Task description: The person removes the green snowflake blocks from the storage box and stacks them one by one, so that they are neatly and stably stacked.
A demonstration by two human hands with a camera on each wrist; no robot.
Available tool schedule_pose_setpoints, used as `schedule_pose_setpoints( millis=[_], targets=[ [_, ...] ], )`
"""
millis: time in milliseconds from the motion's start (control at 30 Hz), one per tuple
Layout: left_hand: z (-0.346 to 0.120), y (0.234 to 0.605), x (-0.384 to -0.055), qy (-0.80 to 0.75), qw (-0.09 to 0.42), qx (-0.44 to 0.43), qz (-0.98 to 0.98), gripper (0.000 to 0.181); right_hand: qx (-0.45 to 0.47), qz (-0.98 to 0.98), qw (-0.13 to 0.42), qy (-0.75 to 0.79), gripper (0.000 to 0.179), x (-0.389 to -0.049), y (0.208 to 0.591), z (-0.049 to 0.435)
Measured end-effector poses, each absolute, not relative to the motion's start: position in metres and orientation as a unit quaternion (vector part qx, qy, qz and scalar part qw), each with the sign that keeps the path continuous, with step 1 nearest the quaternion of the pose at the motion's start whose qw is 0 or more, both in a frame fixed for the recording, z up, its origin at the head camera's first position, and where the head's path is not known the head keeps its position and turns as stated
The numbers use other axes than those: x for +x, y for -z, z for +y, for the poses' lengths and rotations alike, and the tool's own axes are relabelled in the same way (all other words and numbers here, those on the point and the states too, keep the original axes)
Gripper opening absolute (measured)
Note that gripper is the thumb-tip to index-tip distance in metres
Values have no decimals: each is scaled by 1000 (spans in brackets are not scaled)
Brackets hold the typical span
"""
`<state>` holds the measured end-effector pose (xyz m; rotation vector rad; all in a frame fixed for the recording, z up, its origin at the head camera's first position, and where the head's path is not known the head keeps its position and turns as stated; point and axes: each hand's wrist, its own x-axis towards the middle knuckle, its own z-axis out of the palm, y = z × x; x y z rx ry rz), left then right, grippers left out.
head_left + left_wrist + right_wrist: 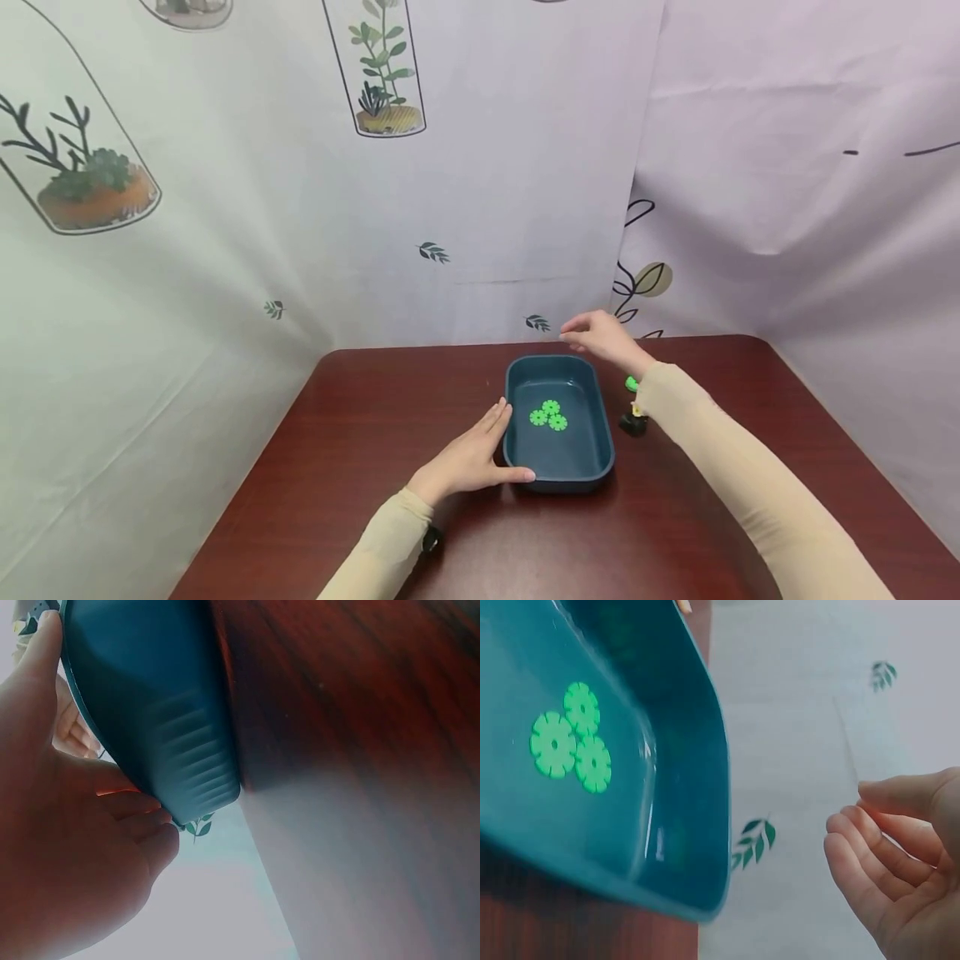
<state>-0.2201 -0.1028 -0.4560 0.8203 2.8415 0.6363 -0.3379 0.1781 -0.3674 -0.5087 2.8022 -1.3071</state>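
A dark teal rectangular tub (pixel 600 442) stands on the table. Inside it, three green notched discs (pixel 557 422) with centre holes lie close together on the floor. My left hand (pixel 467 458) rests against the tub's near left corner, thumb on the near rim and fingers along the left side. Above the far right corner of the tub, my right hand (pixel 600 333) hovers in the air. Its fingers are loosely bent and the thumb is near the index fingertip; the right wrist view shows no object between them.
A small green piece (pixel 632 383) lies right of the tub, partly hidden by the right sleeve (pixel 720 442). Small black devices sit under both wrists. The reddish-brown table (pixel 390 400) ends at a printed cloth backdrop (pixel 487 208) behind the tub.
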Motion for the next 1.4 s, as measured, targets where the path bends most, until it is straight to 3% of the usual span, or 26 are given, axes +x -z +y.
schedule_pose_setpoints(
  millis=[667, 1100, 1400],
  targets=[
    [-103, 453, -220, -220, 58, 271, 935, 118, -213, 905, 66, 362, 27, -346, 394, 127],
    [-102, 453, -218, -218, 61, 275, 935, 117, -174, 907, 119, 366, 29, -347, 425, 124],
    [-103, 456, -218, -219, 55, 276, 934, 117, -163, 920, 135, 331, 18, -349, 435, 126]
  ],
)
